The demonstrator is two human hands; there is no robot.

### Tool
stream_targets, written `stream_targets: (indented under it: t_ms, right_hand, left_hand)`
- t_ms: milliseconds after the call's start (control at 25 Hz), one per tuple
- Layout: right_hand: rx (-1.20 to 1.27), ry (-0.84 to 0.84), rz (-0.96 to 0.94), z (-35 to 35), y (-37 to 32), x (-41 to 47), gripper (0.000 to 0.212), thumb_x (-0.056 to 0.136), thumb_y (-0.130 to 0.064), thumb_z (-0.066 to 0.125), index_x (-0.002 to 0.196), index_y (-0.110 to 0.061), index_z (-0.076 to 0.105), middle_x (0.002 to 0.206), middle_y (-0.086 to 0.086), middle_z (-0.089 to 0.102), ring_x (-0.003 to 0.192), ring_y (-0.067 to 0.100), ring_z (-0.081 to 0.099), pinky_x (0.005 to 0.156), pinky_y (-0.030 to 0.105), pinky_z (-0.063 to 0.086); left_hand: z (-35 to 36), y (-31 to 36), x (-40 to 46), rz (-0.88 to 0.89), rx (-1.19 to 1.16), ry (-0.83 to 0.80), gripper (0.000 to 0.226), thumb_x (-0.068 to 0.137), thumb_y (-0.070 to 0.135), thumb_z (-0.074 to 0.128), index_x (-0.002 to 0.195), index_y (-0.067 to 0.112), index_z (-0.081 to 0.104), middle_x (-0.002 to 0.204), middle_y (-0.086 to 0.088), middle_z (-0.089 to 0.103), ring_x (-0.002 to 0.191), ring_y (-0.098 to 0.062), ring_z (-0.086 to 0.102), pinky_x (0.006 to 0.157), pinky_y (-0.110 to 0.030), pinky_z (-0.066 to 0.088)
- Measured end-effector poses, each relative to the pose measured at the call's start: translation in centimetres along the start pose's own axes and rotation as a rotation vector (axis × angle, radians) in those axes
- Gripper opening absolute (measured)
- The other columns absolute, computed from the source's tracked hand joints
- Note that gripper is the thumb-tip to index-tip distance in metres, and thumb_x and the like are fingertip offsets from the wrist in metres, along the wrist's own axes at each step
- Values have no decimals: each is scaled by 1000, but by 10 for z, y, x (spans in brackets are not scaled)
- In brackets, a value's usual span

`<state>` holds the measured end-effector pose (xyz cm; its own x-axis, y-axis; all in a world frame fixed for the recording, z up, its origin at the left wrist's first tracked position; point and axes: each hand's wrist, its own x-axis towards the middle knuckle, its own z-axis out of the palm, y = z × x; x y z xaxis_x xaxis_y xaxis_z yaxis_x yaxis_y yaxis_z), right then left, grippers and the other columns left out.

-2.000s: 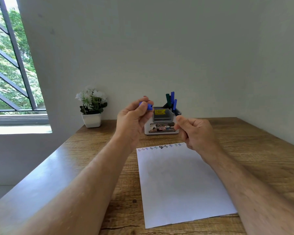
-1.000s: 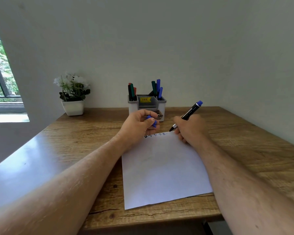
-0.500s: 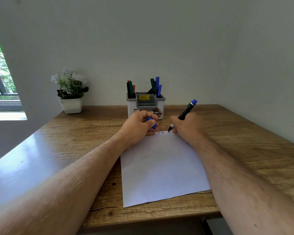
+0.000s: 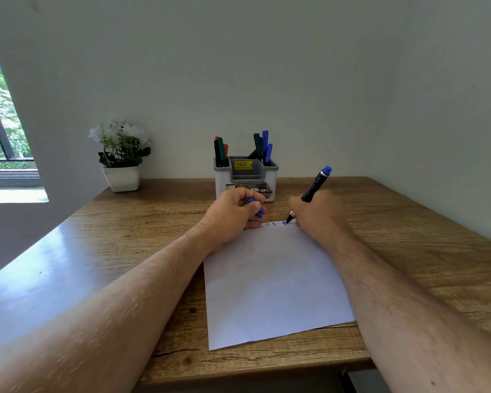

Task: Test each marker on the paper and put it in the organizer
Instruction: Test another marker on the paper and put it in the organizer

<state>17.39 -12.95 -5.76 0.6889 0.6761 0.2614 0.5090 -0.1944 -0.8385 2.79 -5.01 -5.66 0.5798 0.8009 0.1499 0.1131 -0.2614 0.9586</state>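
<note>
My right hand (image 4: 316, 212) grips an uncapped black marker with a blue end (image 4: 313, 185), its tip touching the far right corner of the white paper (image 4: 272, 279). A row of small coloured test marks runs along the paper's far edge. My left hand (image 4: 234, 214) holds the blue cap (image 4: 256, 207) in curled fingers and rests on the paper's far left corner. Behind both hands stands the white and grey organizer (image 4: 245, 177), with several red, green and blue markers upright in its side slots.
A wooden table (image 4: 142, 222) carries everything and ends at the wall behind the organizer. A white pot of white flowers (image 4: 121, 157) stands at the back left. A window is at the far left.
My right hand lowered the marker tip onto the paper's far right corner and a fresh blue mark shows there. My left hand came down with the cap to rest on the paper.
</note>
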Motion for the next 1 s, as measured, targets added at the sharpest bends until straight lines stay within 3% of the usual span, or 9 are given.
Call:
stream_targets:
  t_ms: [240,400,600,1000]
  right_hand:
    - [-7,60,6,-2,-1,0,16,89,-24,59,85,-9,63,73,3,60,59,12,52,46,24,32]
    - [442,-48,-59,-1,-8,0,15,93,-21,62,83,-12,66,64,5,63,46,13,51,40,24,38]
    - [838,-220,-14,-5,-13,0,10,92,-14,62,89,-10,71,75,15,72,47,16,59,41,23,44]
    - [808,-248,-27,0,-15,-1,18,90,-20,69,100,-6,74,82,16,75,50,18,60,42,23,46]
  left_hand:
    - [-3,0,0,-34,-140,19,17,100,7,50,109,13,64,103,-11,69,95,-22,72,85,-35,59]
    - [-11,4,0,-54,-396,100,22,100,9,50,117,9,64,103,-14,72,94,-20,74,83,-35,59]
    - [-13,10,-3,-84,-577,136,22,100,9,50,115,8,66,103,-17,73,91,-21,74,76,-31,61]
    - [-12,11,-3,-53,-607,96,21,96,8,56,114,6,67,98,-15,76,90,-21,74,78,-32,61]
